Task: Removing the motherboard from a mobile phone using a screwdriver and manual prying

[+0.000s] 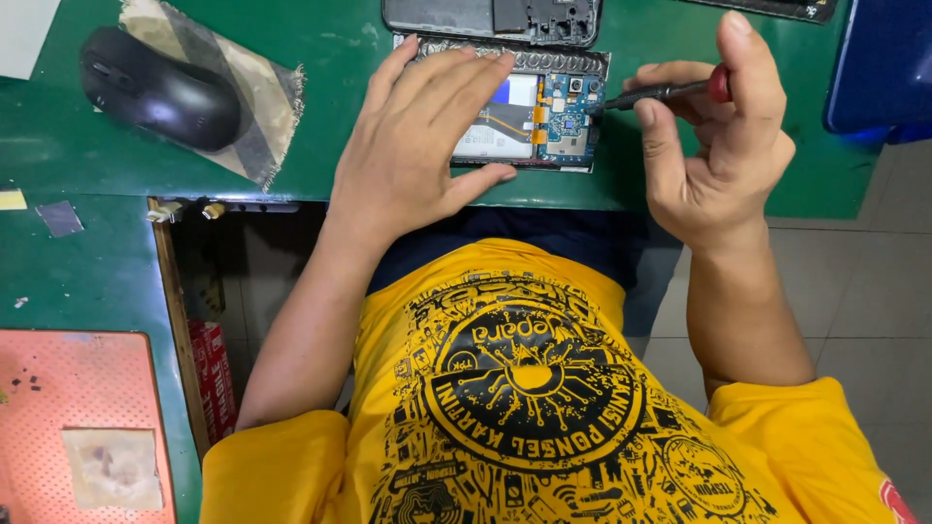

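2 hands over 1 opened phone (544, 116) at top centre of frame. Left hand (417, 146) spread flat, fingers loose, resting across the phone's left part. Right hand (714, 146) gripping 1 red-capped screwdriver (660, 93), lying nearly level, tip aimed left onto the blue circuit board. Phone's long axis left-right. 1 black mouse (160, 87) upper left, 1 back cover (490, 19) just above.
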